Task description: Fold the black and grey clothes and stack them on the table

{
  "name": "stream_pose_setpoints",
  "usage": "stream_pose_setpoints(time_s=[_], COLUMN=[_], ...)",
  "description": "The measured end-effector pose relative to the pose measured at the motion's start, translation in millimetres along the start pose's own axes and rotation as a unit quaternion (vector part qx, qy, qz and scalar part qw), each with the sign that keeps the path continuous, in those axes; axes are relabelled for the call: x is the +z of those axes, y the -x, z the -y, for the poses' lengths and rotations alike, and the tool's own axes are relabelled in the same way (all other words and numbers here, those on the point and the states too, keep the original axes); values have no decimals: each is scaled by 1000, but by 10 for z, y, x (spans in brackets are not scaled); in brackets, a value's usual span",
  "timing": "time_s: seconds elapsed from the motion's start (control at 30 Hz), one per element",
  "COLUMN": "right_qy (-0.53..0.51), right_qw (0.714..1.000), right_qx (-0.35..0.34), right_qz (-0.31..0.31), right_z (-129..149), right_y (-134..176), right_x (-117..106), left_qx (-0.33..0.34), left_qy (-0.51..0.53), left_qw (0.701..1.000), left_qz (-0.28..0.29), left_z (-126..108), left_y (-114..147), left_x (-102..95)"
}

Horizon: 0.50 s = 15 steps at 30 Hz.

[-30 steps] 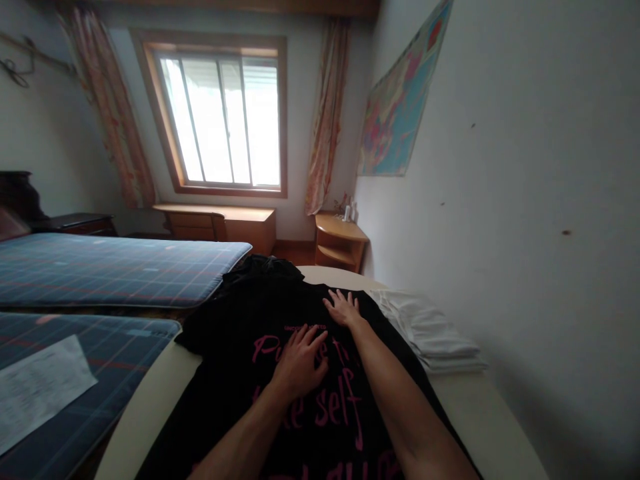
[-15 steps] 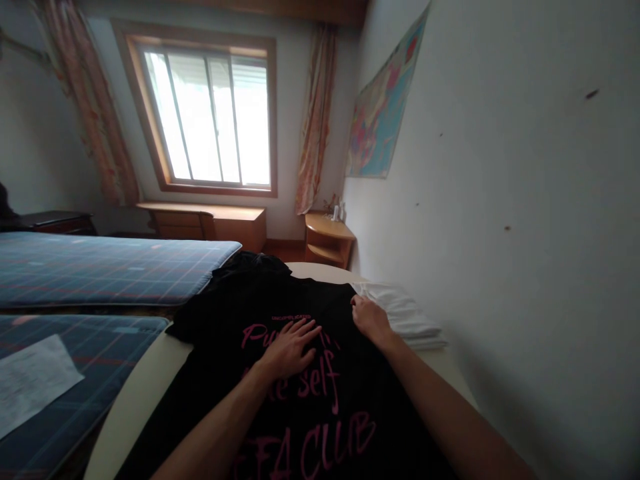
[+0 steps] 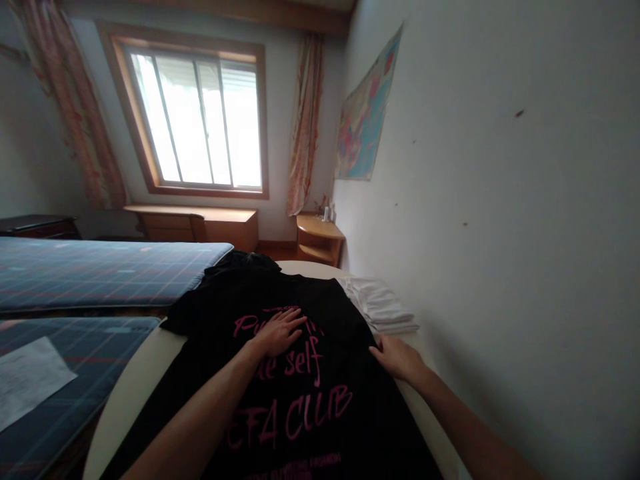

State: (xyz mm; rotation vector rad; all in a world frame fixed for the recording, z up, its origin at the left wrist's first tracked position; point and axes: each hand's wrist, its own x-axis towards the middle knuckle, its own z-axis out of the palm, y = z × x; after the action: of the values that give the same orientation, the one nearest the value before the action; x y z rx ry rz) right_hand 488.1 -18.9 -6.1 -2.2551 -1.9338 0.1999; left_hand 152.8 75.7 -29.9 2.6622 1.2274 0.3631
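Observation:
A black T-shirt with pink lettering lies spread, front up, over a pale round table. My left hand rests flat on its chest print, fingers stretched out and covering some letters. At the shirt's right edge, near the sleeve, my right hand has its fingers closed on the cloth; the fingertips are partly hidden. Folded white cloth lies just beyond my right hand, beside the shoulder. More dark fabric is bunched past the collar on the left.
Two plaid mattresses stand left of the table, the nearer one bearing a sheet of paper. The white wall runs close along the right. A wooden desk and a corner shelf are at the back beneath the window.
My right hand has moved from the shirt's right shoulder down to its right edge, nearer me. My left hand stays flat on the print. The view has shifted slightly right.

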Motion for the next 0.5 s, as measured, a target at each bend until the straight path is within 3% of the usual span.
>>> stream_pose_setpoints(time_s=[0.1, 0.2, 0.37, 0.5], right_qy=[-13, -71, -194, -228], right_qw=[1000, 997, 980, 973], right_qx=[-16, -29, -21, 1], right_qz=[6, -7, -35, -38], right_z=[-114, -178, -207, -169], right_y=[30, 21, 6, 5], right_x=[89, 117, 174, 224], left_qx=[-32, -8, 16, 4], left_qy=[-31, -24, 7, 4], left_qw=[998, 998, 1000, 1000], left_qz=[-36, -59, 15, 25], left_z=[-164, -405, -716, -783], left_y=[-9, 13, 66, 62], left_x=[-21, 7, 162, 214])
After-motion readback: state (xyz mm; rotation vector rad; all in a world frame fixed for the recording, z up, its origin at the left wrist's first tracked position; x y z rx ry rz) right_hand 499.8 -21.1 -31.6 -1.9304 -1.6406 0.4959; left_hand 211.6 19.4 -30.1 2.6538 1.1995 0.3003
